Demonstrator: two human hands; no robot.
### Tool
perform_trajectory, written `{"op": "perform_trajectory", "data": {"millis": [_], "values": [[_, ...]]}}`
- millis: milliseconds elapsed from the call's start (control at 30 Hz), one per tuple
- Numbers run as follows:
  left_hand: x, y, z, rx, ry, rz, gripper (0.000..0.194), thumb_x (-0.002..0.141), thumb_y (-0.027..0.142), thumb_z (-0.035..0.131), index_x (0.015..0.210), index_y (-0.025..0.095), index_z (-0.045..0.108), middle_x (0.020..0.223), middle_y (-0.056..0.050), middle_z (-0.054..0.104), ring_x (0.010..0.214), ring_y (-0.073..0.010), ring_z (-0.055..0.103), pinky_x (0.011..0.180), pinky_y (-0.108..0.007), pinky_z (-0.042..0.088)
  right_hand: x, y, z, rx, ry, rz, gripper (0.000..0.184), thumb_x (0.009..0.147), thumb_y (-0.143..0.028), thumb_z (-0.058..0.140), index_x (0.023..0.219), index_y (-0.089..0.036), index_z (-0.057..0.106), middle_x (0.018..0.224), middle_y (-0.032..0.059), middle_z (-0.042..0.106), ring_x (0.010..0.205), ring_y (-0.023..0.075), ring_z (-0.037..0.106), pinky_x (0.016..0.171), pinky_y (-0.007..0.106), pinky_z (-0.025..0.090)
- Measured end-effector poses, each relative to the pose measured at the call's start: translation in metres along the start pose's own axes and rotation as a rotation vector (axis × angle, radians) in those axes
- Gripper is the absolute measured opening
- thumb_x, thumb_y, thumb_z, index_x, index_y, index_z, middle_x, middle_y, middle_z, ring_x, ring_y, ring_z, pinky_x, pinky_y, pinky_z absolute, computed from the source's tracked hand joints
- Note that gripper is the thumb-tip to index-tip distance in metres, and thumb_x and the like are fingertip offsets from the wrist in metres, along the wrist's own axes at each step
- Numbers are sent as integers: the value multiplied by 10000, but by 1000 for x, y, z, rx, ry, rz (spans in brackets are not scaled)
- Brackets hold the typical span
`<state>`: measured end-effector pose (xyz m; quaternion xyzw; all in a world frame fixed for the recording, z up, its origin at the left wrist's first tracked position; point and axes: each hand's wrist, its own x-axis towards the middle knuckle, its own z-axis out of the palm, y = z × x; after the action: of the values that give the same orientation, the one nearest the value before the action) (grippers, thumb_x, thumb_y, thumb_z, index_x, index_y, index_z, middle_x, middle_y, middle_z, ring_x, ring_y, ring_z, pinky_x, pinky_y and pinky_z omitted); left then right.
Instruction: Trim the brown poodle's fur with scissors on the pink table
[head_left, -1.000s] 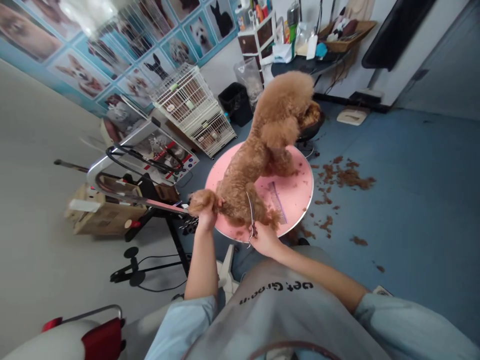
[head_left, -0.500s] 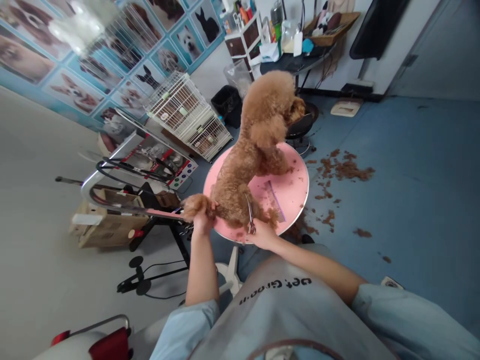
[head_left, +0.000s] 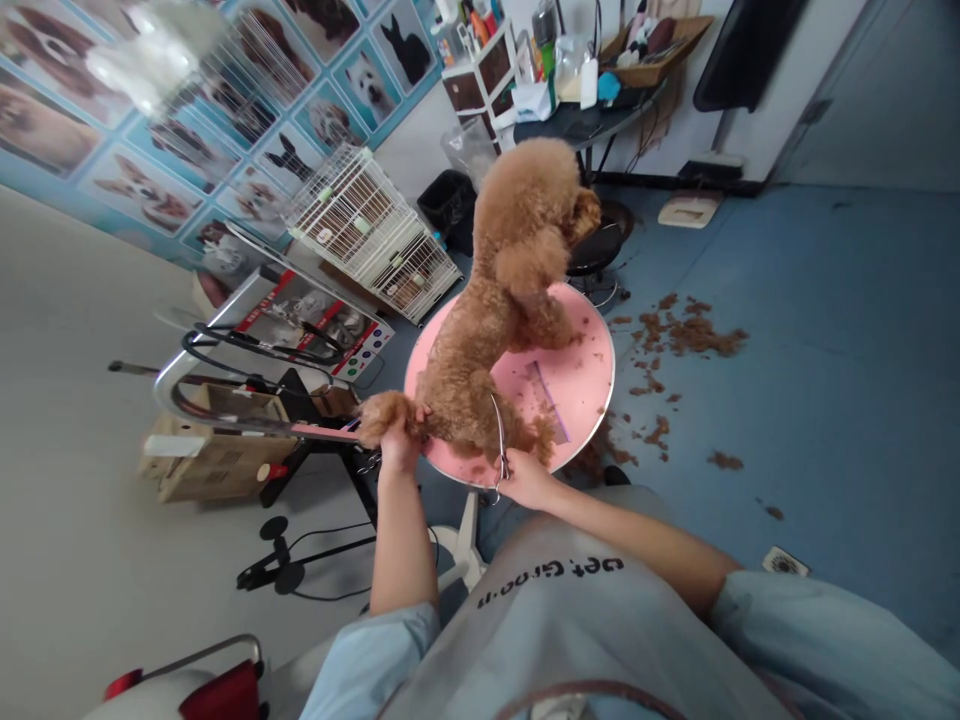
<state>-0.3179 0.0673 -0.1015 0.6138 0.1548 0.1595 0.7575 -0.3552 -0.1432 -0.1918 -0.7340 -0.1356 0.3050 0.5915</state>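
Observation:
A curly brown dog (head_left: 469, 370) stands on a round pink table (head_left: 589, 385), its head turned away to the right. My left hand (head_left: 400, 443) is closed around the dog's tail (head_left: 381, 417) near its base. In my right hand (head_left: 527, 478) is a pair of scissors (head_left: 501, 437), the blades pointing up along the dog's hind leg and a finger ring sticking out below the hand. A comb (head_left: 547, 400) with a purple edge lies on the table beside the dog's legs, among small tufts of cut hair.
Clumps of brown hair (head_left: 697, 333) litter the blue floor at right. A metal grooming arm (head_left: 176, 385) curves beside the table at left. Behind stand a white wire cage (head_left: 367, 225), a black bin (head_left: 448, 205), a black stool (head_left: 600, 245) and a drawer unit (head_left: 480, 85).
The right hand has shifted slightly downward, and the scissors stand more upright with a ring now showing below it. My left hand keeps its hold on the tail. The view has shifted slightly.

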Motion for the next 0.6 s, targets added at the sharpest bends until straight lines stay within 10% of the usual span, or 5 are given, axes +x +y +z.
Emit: {"op": "perform_trajectory", "data": {"millis": [600], "values": [[-1, 1, 2, 22, 39, -8, 427, 712, 441, 721, 553, 167, 435, 534, 6, 427, 627, -133, 500, 716, -280, 437, 2, 26, 4, 210, -66, 83, 276, 589, -75, 735, 783, -168, 561, 659, -44, 598, 634, 104, 553, 568, 195, 384]]}}
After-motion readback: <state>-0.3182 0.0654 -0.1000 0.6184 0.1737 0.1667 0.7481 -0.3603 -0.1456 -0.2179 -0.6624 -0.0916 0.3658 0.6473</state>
